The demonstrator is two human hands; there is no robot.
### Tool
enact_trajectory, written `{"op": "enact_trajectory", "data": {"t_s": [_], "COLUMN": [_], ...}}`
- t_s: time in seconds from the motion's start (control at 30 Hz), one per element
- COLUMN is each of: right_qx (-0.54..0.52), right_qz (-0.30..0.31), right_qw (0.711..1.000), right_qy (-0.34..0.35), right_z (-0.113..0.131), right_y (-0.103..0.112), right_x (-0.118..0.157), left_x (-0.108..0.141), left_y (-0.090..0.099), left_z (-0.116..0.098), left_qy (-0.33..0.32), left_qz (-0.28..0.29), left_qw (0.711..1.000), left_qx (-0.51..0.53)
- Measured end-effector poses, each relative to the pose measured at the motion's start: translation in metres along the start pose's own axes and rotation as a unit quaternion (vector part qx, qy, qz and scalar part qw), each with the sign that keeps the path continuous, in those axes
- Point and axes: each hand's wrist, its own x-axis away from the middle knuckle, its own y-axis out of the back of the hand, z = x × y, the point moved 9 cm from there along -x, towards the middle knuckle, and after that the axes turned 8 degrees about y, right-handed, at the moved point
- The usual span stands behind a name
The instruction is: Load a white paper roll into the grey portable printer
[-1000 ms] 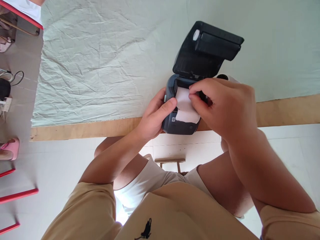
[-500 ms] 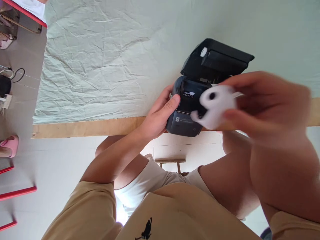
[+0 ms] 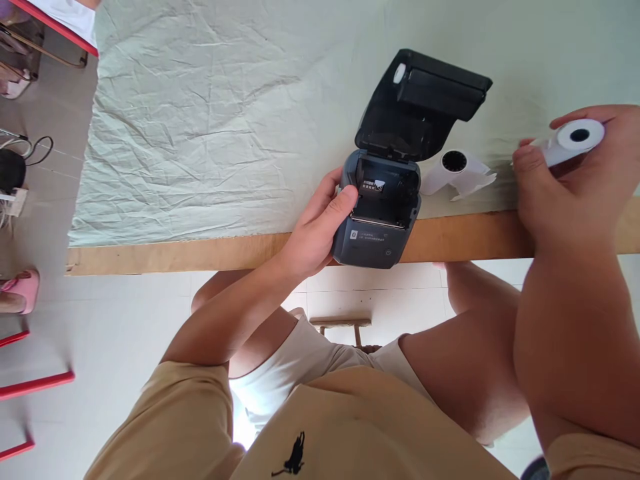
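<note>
My left hand point(image 3: 325, 220) grips the left side of a dark label printer point(image 3: 373, 243), thumb on its rim. Its black lid point(image 3: 400, 113) is flipped up, and the paper bay point(image 3: 387, 190) holds no roll; a small white printed sticker shows inside. To the right of the printer, a white paper roll point(image 3: 437, 175) with a dark core rests on the cloth, its torn end loose. Farther right, my right hand point(image 3: 580, 180) is closed around another white paper roll point(image 3: 565, 143), whose core faces up toward me.
A pale green wrinkled cloth point(image 3: 210, 133) covers the table, with a bare wooden edge point(image 3: 190, 257) along the front. On the floor at left are red metal legs point(image 3: 40, 385), cables with a white plug point(image 3: 13, 200), and another person's foot in a pink slipper point(image 3: 30, 291).
My right hand has moved right, away from the printer, with a paper roll in it. That uncovers the bay and the other roll beside the printer. My left hand keeps its hold.
</note>
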Motion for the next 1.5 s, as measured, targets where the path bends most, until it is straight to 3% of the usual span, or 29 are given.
{"op": "enact_trajectory", "data": {"t_s": [0.1,0.17,0.23,0.37,0.4,0.53,0.63,0.77,0.83,0.93,1.03,1.1,1.17,1.27,1.37,1.5], "right_qx": [0.118,0.155,0.153,0.085,0.053,-0.001,0.003,-0.027,-0.074,-0.138,-0.154,-0.161,-0.183,-0.201,-0.155,-0.064], "right_qz": [-0.012,0.044,0.061,-0.022,-0.024,0.103,0.144,0.157,0.143,0.065,0.002,0.005,0.032,-0.015,-0.034,-0.001], "right_qw": [0.992,0.982,0.983,0.988,0.988,0.984,0.986,0.986,0.986,0.988,0.985,0.977,0.966,0.949,0.959,0.975], "right_qy": [-0.053,-0.097,-0.080,0.126,0.145,0.146,0.087,0.054,0.031,-0.002,0.075,0.136,0.178,0.240,0.235,0.213], "right_z": [-0.009,-0.017,-0.012,0.057,0.075,0.130,0.128,0.108,0.102,0.100,0.127,0.153,0.176,0.199,0.202,0.199], "right_y": [0.005,-0.003,-0.004,0.012,0.012,-0.019,-0.038,-0.046,-0.042,-0.022,0.003,0.011,0.009,0.007,-0.005,-0.016], "right_x": [-0.001,-0.003,-0.005,0.002,0.008,0.026,0.026,0.021,0.020,0.017,0.018,0.022,0.028,0.039,0.044,0.041], "left_x": [0.000,-0.001,-0.001,-0.002,-0.002,-0.002,-0.002,0.000,0.001,0.002,0.003,0.002,0.000,-0.004,-0.006,-0.005], "left_y": [0.001,0.001,0.001,0.001,0.001,0.000,-0.001,-0.001,-0.001,-0.001,0.000,0.001,0.002,0.000,0.000,0.002], "left_z": [0.000,0.000,0.001,0.002,0.002,0.001,0.001,-0.002,-0.002,0.000,0.002,0.003,0.002,0.001,0.003,0.003], "left_qy": [-0.009,-0.012,-0.008,0.000,-0.002,-0.004,0.002,0.002,0.003,0.004,0.002,-0.007,-0.027,-0.059,-0.069,-0.072], "left_qz": [-0.007,-0.006,-0.002,-0.004,-0.005,-0.002,0.001,-0.002,0.000,0.001,-0.001,0.009,0.027,0.070,0.095,0.089], "left_qw": [1.000,1.000,1.000,1.000,1.000,1.000,1.000,1.000,1.000,1.000,1.000,1.000,0.999,0.995,0.992,0.992], "left_qx": [0.000,0.004,0.005,-0.001,-0.002,-0.001,-0.001,0.004,0.008,0.009,0.006,0.002,-0.009,-0.039,-0.051,-0.055]}}
